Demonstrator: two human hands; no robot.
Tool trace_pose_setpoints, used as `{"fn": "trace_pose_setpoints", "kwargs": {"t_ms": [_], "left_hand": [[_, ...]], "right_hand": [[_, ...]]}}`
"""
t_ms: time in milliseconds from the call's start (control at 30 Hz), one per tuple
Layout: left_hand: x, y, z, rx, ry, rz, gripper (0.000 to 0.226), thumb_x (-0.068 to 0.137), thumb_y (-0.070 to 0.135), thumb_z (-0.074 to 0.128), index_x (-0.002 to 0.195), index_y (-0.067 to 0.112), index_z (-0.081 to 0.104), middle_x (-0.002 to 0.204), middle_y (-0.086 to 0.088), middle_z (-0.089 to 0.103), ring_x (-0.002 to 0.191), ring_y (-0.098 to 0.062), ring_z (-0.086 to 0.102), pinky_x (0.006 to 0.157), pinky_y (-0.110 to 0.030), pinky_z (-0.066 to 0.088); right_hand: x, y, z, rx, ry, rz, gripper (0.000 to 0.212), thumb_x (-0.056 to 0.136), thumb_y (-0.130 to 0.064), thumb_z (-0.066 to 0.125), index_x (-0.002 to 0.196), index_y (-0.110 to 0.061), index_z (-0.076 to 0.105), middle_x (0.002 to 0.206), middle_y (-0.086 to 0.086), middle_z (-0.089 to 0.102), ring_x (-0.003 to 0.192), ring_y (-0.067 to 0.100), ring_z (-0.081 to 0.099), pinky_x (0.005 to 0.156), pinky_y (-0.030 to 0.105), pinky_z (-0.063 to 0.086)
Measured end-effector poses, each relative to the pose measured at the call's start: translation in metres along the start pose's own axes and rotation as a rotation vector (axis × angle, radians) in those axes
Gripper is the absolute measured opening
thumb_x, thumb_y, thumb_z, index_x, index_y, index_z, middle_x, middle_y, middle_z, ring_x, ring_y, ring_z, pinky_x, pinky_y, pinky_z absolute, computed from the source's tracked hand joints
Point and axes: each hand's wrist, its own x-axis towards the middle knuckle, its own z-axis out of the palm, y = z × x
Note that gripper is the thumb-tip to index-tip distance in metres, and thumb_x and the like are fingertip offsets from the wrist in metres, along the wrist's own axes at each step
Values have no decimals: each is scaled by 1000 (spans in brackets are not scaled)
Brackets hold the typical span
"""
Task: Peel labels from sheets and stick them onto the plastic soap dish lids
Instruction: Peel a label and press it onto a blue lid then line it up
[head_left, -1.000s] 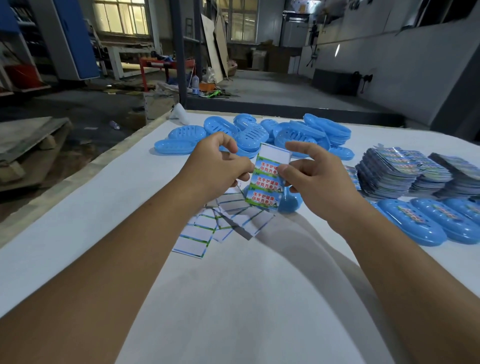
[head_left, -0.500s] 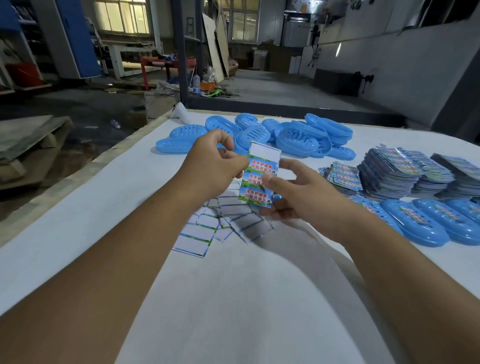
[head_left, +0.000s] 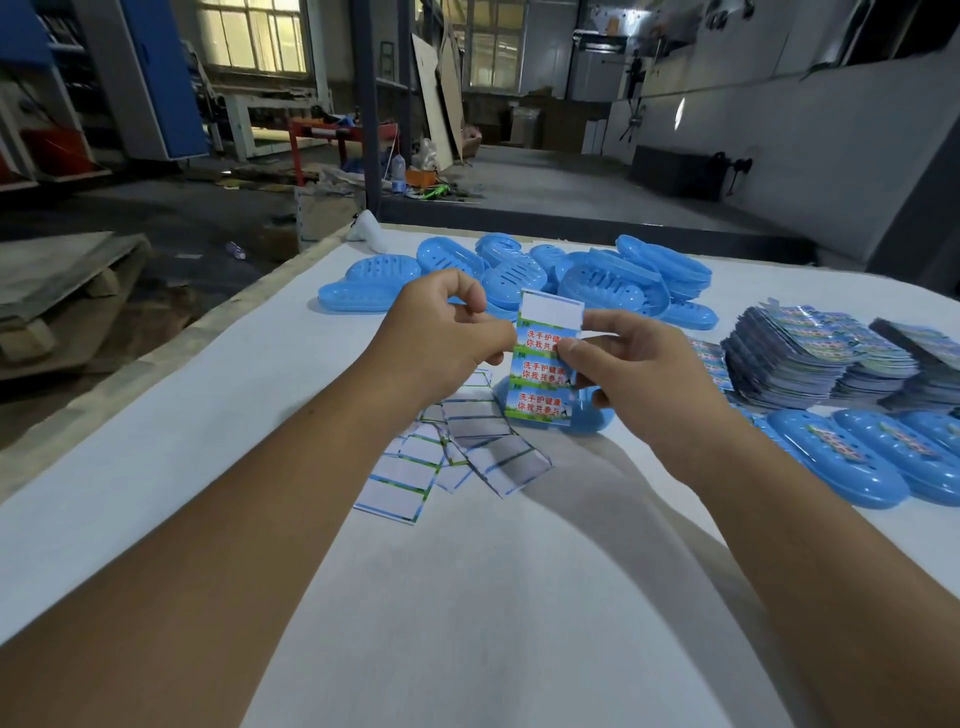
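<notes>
Both hands pinching the label sheet (head_left: 543, 374): left hand (head_left: 447, 332) w/ its edge, right hand (head_left: 631, 364) should prob peel the top label slow, no creasing.

Both bare forearms reach forward from the lower corners and converge at mid-frame, the wrists held above the table. The left hand (head_left: 447, 332) is seen from the back, knuckles up, its fingers curled inward and the thumb and forefinger pinched together at the left edge of the label sheet (head_left: 545, 364). The right hand (head_left: 634, 364) faces it just beside, thumb pressed flat on the sheet's front and forefinger stretched along its upper right edge, the remaining fingers curled behind and beneath it.
</notes>
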Motion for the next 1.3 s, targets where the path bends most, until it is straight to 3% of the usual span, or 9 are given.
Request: {"fn": "trace_pose_setpoints", "kwargs": {"t_ms": [267, 433, 600, 733, 933, 1000, 1067, 1200, 1300], "left_hand": [[-1, 3, 1, -13, -40, 3, 24, 80, 15, 76, 82, 20, 53, 67, 4, 74, 61, -4, 69, 55, -17, 47], [-1, 2, 0, -54, -56, 6, 25, 80, 13, 76, 81, 20, 52, 65, 2, 73, 59, -4, 67, 51, -14, 46], [-1, 2, 1, -43, -45, -7, 25, 81, 15, 76, 82, 22, 52, 75, -2, 76, 63, -6, 69, 51, -21, 51], [-1, 2, 0, -10, -45, -8, 26, 81, 17, 77, 83, 23, 51, 69, 2, 74, 60, -2, 67, 54, -18, 47], [-2, 3, 0, -46, -87, -2, 29, 80, 14, 78, 82, 22, 50, 60, 5, 67, 57, -4, 61, 56, -19, 45], [-3, 4, 0, -46, -97, 3, 29, 80, 13, 77, 82, 22, 50, 60, 5, 67, 56, -4, 60, 53, -16, 45], [-5, 4, 1, -40, -103, 11, 30, 80, 12, 77, 82, 21, 49, 61, 4, 67, 55, -4, 58, 52, -14, 45], [-8, 4, 3, -39, -123, 25, 32, 79, 9, 77, 79, 20, 47, 84, -19, 73, 65, -14, 57, 72, -38, 55], [-11, 6, 5, -31, -142, 36, 33, 80, 8, 77, 79, 20, 46, 91, -23, 71, 71, -22, 55, 87, -52, 54]], "right_hand": [[1, 0, -4, 22, -17, -18, 21, 95, -24, 71, 115, -28, 63, 78, -18, 77, 72, -5, 72, 49, 10, 48], [1, 0, -4, 28, -7, -23, 25, 95, -22, 71, 118, -23, 65, 78, -17, 77, 70, -4, 72, 49, 10, 48], [2, 1, -5, 29, -4, -37, 21, 95, -23, 71, 113, -26, 63, 74, -20, 76, 68, -6, 71, 48, 10, 47], [2, 0, -4, 46, -13, -32, 20, 94, -22, 71, 110, -28, 62, 73, -21, 75, 68, -7, 71, 47, 10, 48], [0, 1, -2, -70, 86, -48, 33, 87, -34, 79, 115, -30, 63, 88, -11, 77, 75, 4, 72, 53, 16, 51], [-1, 1, -2, -171, 147, -97, 27, 83, -37, 83, 101, -29, 64, 86, -10, 71, 69, 4, 67, 52, 18, 50], [-3, 0, -1, -146, 119, -130, 17, 84, -32, 83, 86, -23, 69, 70, -9, 71, 57, 1, 62, 48, 16, 46], [-10, -4, 2, -142, 44, -157, 15, 87, -27, 79, 76, -18, 76, 67, 0, 75, 55, 5, 62, 50, 22, 47], [-13, -6, 5, -185, 51, -156, 15, 88, -26, 76, 75, -19, 77, 69, 2, 76, 60, 10, 69, 49, 28, 53]]}}
